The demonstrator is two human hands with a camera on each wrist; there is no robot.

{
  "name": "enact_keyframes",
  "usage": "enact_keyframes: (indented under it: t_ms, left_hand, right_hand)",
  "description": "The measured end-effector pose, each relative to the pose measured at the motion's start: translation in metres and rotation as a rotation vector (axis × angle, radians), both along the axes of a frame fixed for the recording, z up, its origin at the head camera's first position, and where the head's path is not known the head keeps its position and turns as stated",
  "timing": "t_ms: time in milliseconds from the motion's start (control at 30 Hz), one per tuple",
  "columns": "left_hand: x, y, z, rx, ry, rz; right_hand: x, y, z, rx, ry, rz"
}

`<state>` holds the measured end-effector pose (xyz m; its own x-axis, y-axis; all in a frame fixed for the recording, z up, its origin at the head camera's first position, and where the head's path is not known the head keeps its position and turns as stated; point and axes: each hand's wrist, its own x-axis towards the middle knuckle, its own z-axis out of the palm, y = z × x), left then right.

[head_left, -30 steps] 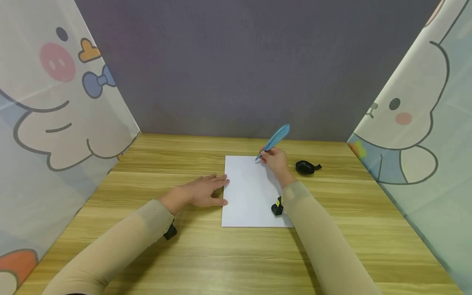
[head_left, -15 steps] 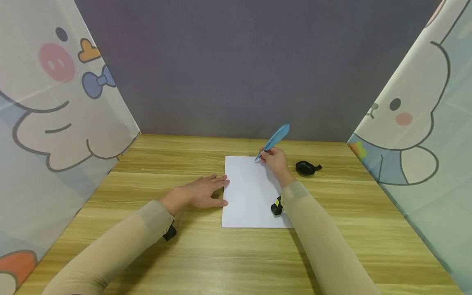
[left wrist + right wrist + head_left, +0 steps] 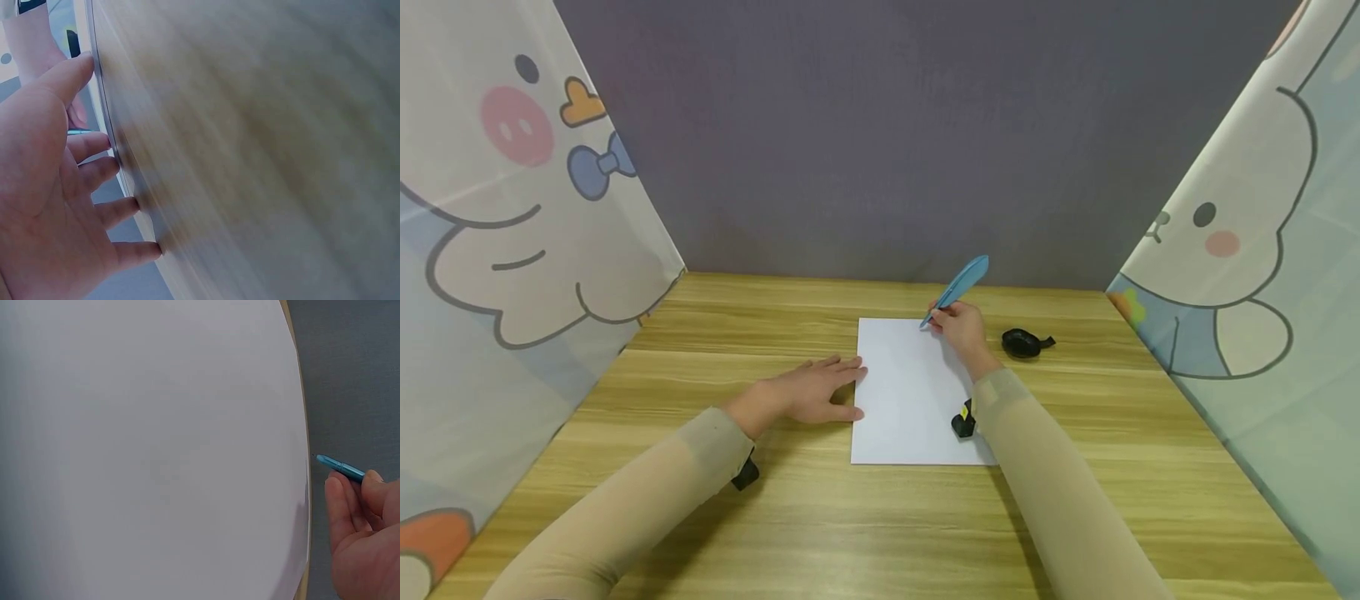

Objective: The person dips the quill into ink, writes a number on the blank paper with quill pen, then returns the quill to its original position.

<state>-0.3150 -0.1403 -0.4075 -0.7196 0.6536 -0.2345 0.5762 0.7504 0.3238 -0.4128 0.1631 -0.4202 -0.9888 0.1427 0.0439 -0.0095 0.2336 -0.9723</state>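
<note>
Hands: your L hand (image 3: 812, 393) is spreading, fingers extended & gripping nothing, w/ thumb & some fingertips touching the L edge of the white sheet (image 3: 902, 392); your R hand (image 3: 961, 325) is pinching the blue feather-shaped pen (image 3: 964, 279) low down, nr its tip.
L drape (image 3: 512, 250): it's hanging beside the table (image 3: 812, 533), showing pale cartoon figures.
L sleeve (image 3: 647, 492): it's covering your forearm, w/ a black L wrist unit (image 3: 745, 473) sticking out below the cuff.
Sheet: it's lying on the table btwn your hands, R side partly hidden by your R arm; no marks are showing on the visible part.
Pen: it's slanting up to the R, tip pointing down nr the sheet's far edge. In the R wrist view the tip is showing against the grey backdrop (image 3: 880, 150), so it's prob. hovering; can't confirm contact. Vs. 1 sec ago, pen, sheet & both hands are holding the same pose, only the view is shifting a touch, so work is prob. pausing.
R sleeve (image 3: 1060, 483): it's crossing the sheet's near R corner, w/ the R wrist unit (image 3: 962, 422) showing over the paper.
Black oval piece (image 3: 1020, 342): it's lying R of your R hand, apart from it, short tab pointing R. Poss. a container, but can't tell, nor what it's holding; no other container's showing.
R drape (image 3: 1232, 275): it's hanging at the table's R edge, also w/ a cartoon.
</note>
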Motion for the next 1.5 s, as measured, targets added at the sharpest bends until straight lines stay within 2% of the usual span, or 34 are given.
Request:
enact_keyframes:
  t_ms: [267, 833, 1500]
  left_hand:
    - [-0.0005, 0.0005, -0.0009, 0.003, -0.007, 0.007]
    - [-0.0013, -0.0011, -0.0022, -0.010, 0.007, -0.002]
    - [0.0000, -0.0003, -0.0004, -0.009, -0.002, 0.003]
  right_hand:
    - [-0.0012, 0.0010, -0.0020, 0.000, -0.008, 0.001]
    - [0.0001, 0.0006, -0.0012, 0.083, -0.027, -0.003]
    - [-0.0031, 0.0017, -0.0024, 0.071, -0.039, -0.014]
